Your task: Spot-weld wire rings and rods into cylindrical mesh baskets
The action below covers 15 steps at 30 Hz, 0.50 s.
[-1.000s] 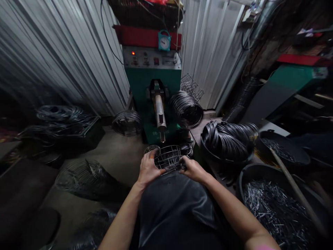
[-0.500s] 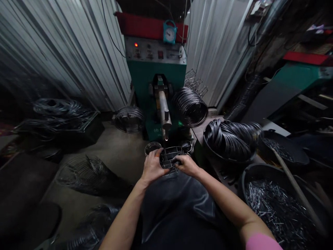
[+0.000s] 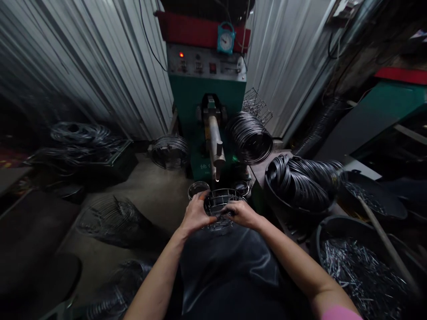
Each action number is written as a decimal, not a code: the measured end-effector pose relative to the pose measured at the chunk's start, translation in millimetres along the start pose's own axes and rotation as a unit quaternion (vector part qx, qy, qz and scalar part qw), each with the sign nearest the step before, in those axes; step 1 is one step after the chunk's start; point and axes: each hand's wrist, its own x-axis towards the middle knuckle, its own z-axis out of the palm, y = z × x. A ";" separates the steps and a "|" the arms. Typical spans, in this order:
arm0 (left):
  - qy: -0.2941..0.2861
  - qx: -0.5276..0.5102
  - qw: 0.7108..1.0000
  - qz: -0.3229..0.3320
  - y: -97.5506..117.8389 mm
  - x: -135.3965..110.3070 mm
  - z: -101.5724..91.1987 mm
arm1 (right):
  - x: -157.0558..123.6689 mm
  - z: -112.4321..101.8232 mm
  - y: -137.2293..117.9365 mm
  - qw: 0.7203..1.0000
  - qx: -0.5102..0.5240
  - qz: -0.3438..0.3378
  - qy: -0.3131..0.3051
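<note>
A round wire frame (image 3: 223,195), made of rings joined by short cross wires, is held between my hands just above the dark apron (image 3: 230,266). My left hand (image 3: 197,211) is closed on its left side, thumb toward me and fingers around the far rim. On the right, my right hand (image 3: 240,212) pinches at the near right part of the frame; whether a small wire is also in the fingertips cannot be made out. Just beyond the frame, the metal electrode arm (image 3: 216,146) of a green machine (image 3: 180,95) points down toward it, its tip glinting.
Wire ring coils hang left (image 3: 170,151) and right (image 3: 251,138) of the arm. At right stand a basin of wire rings (image 3: 300,182) and a tub (image 3: 320,231) of short wire pieces with a stick (image 3: 383,235). Wire bundles (image 3: 110,218) lie on the left floor.
The view has shifted slightly, so the machine sits further right. The wire frame has tilted, its round opening now showing more. Both hands keep their hold.
</note>
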 end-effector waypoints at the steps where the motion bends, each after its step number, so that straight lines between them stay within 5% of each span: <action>1: -0.001 -0.002 1.000 0.000 -1.9 1.9 0.0 | 1.5 0.8 1.3 1.000 -0.003 -0.002 0.005; 15: 0.039 -0.070 0.997 0.015 -27.5 32.9 5.4 | 36.6 -7.3 17.7 0.998 -0.057 -0.011 -0.015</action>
